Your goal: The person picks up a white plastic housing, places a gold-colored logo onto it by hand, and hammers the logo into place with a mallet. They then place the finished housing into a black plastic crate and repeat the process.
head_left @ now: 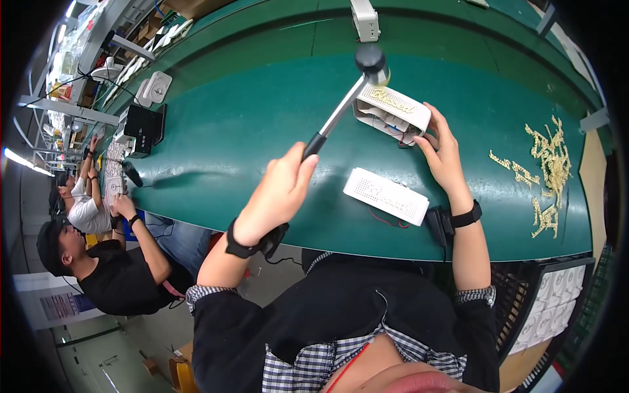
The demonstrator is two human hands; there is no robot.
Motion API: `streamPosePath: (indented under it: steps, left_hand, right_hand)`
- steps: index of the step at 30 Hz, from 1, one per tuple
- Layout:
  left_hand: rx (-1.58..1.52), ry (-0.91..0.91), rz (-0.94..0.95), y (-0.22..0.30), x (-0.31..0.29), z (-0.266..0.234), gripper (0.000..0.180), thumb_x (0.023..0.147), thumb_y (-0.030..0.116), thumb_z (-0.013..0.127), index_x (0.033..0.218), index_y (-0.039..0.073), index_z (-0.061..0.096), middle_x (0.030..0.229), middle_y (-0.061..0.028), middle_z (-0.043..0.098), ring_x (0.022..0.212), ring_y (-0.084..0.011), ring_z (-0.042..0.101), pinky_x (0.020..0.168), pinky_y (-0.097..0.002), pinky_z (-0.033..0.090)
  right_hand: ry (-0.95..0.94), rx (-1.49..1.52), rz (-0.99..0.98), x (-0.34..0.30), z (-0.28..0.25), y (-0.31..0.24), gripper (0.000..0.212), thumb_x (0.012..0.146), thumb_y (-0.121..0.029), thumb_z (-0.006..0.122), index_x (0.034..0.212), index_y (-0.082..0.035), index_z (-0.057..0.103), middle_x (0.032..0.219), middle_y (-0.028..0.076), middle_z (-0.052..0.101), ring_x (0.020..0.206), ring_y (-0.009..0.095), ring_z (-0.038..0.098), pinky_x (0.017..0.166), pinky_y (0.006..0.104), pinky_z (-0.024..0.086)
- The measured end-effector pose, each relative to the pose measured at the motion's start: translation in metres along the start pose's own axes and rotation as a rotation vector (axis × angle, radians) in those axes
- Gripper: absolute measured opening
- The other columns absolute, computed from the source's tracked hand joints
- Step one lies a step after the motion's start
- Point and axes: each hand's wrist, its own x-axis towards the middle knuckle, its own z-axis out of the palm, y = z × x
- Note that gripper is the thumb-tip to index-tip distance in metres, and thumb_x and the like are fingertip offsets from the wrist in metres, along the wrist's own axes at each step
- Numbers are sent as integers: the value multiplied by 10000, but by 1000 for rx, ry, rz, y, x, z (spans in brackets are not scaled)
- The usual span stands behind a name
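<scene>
My left hand (278,190) is wrapped round the black grip of a mallet (344,111). Its round black head is over the far left end of a white perforated casing (396,105); whether they touch I cannot tell. That casing has cream script lettering on its top and an open side with wires inside. Thumb and fingers of my right hand (444,154) grip its right end. Closer to me lies a second white casing (386,196), also bearing pale lettering, with a red wire under its near edge.
Loose cream lettering pieces (553,160) are heaped at the right of the green table (262,111). Another white unit (365,21) stands at the far side. A black box (141,131) is at the left, near two people (111,275). A rack of white parts (550,301) sits lower right.
</scene>
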Motion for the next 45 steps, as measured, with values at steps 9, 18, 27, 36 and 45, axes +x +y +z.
streamPosePath:
  steps: [9,18,27,36,45]
  left_hand:
    - [-69,-100,-5,-2,-7,13,208,974,183,474,880,-3,477,559,-130,470,474,-220,482,471,-357,357]
    - [-97,-139,-35,19,-13,11,208,971,191,476,888,1,482,581,-139,467,495,-218,467,488,-347,358]
    - [-392,-89,-111,14,-23,4,223,994,235,454,921,32,511,596,51,405,520,-29,375,450,-217,273]
    - [-647,97,53,15,-69,-32,302,994,292,449,972,-9,467,604,43,380,494,-12,270,437,-177,197]
    - [-443,93,193,9,-78,-19,323,988,293,447,898,-15,481,574,-6,420,474,-76,382,423,-252,270]
  right_hand:
    - [-6,-2,-29,1,3,-3,589,883,-44,593,1414,-83,344,1372,155,447,1275,287,450,1009,418,433]
    - [-5,21,-31,-1,1,-1,577,888,-60,592,1412,-79,348,1372,158,445,1269,293,456,1003,418,439]
    - [5,-84,-87,-7,-2,3,646,851,-119,654,1416,-65,345,1364,157,460,1260,291,464,996,427,432]
    - [-410,-167,-235,-69,-37,-61,687,720,-175,777,1313,-6,475,1257,184,559,1151,307,563,974,407,439]
    - [-71,-215,-129,-65,1,-44,570,664,-117,817,1150,53,573,1090,173,638,968,287,656,812,340,537]
